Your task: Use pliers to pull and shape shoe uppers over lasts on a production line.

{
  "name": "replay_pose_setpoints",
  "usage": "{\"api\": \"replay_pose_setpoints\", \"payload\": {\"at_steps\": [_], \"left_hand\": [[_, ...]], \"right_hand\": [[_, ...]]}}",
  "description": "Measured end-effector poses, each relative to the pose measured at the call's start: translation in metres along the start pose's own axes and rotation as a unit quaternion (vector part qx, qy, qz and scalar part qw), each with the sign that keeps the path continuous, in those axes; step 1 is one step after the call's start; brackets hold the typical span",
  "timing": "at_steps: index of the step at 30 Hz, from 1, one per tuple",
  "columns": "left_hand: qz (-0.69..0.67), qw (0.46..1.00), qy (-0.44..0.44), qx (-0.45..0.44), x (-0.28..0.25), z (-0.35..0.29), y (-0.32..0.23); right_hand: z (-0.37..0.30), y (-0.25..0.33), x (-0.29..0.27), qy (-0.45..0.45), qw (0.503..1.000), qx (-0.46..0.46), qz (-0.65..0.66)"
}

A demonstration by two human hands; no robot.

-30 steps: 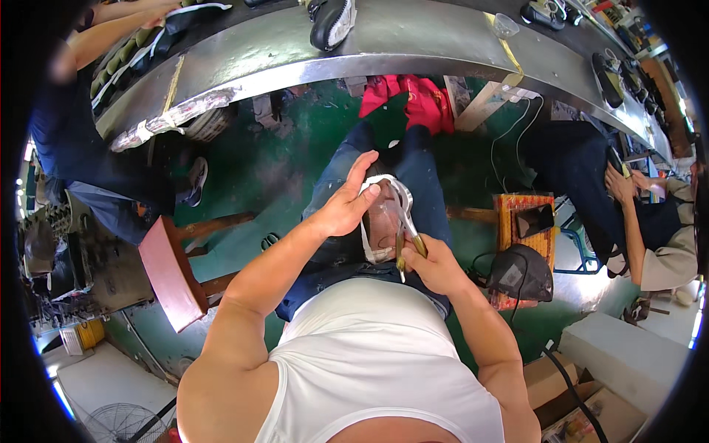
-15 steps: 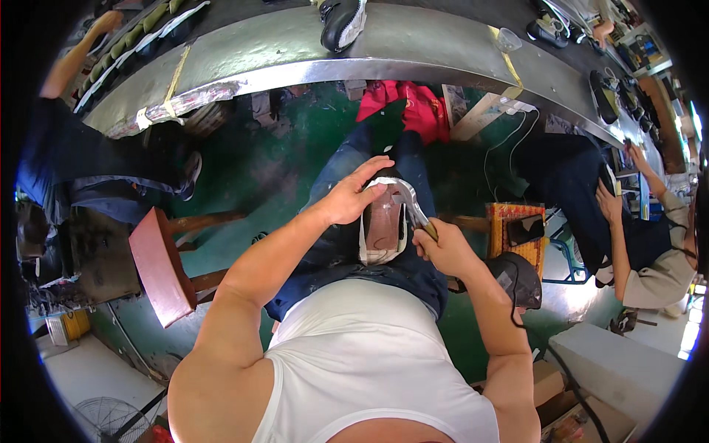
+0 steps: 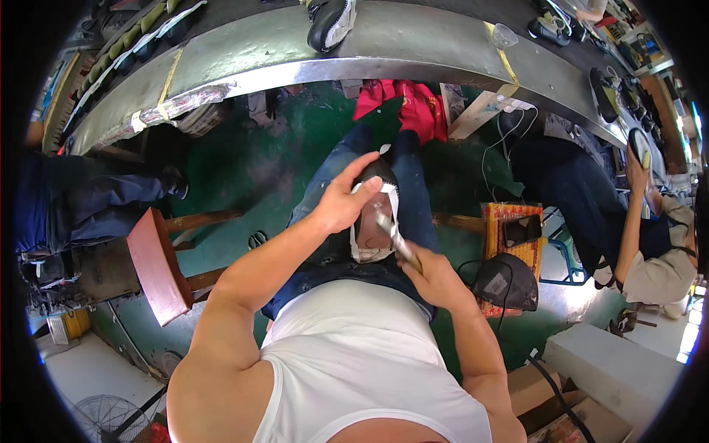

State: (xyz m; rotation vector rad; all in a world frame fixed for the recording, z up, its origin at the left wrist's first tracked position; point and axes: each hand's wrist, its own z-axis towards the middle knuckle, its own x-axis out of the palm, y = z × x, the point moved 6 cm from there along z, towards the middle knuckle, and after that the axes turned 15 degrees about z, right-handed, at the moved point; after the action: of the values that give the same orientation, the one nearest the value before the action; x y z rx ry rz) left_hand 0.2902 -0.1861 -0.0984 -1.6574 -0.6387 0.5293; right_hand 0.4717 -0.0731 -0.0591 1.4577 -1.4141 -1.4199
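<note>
r hand (image 3: pixel 432 277) is fisted on the yellowish handles of pliers (image 3: pixel 394 240), clamped tight; metal head angles up-left onto the shoe (image 3: pixel 373 214), its tip meeting the inner face near the middle. whether the pliers' nose is biting material, can't tell, too small. l hand (image 3: pixel 340 199) lies over the shoe's left side and top, fingers (image 3: pixel 363 186) spread and curled on the far end, thumb side pressing the white edge; so l is closed on the shoe.

shoe sits upside down on the lap, betw the two denim knees (image 3: pixel 332 177), toe end pointing away from the body. dark upper at the far tip, white lining band turned up round the rim, brownish insole face showing in the middle. near end is right against the white vest (image 3: pixel 369 347).

edges + room: steel bench (image 3: pixel 310 63) curves across the top, well apart from the hands, w/ a black-and-white shoe (image 3: pixel 330 22) lying on it. red cloth (image 3: pixel 410 103) hangs under the bench, just beyond the knees. green floor (image 3: pixel 244 159) open to the left up to a red stool (image 3: pixel 156 266). right of the lap: woven yellow-red box (image 3: pixel 512 225) and a dark helmet-like cover (image 3: pixel 506 284), near r elbow. another person (image 3: pixel 650 251) sits at far right, one more at far left (image 3: pixel 66 207), both well apart.
</note>
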Motion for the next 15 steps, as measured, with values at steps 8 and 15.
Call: {"api": "replay_pose_setpoints", "payload": {"at_steps": [8,15], "left_hand": [[0.327,0.871,0.082,0.356,0.032,-0.075,-0.059],[0.391,0.831,0.143,0.369,0.046,-0.085,-0.051]], "right_hand": [[-0.011,-0.006,-0.01,-0.109,0.983,-0.084,0.119],[-0.003,-0.001,0.015,-0.077,0.975,-0.108,0.177]]}}
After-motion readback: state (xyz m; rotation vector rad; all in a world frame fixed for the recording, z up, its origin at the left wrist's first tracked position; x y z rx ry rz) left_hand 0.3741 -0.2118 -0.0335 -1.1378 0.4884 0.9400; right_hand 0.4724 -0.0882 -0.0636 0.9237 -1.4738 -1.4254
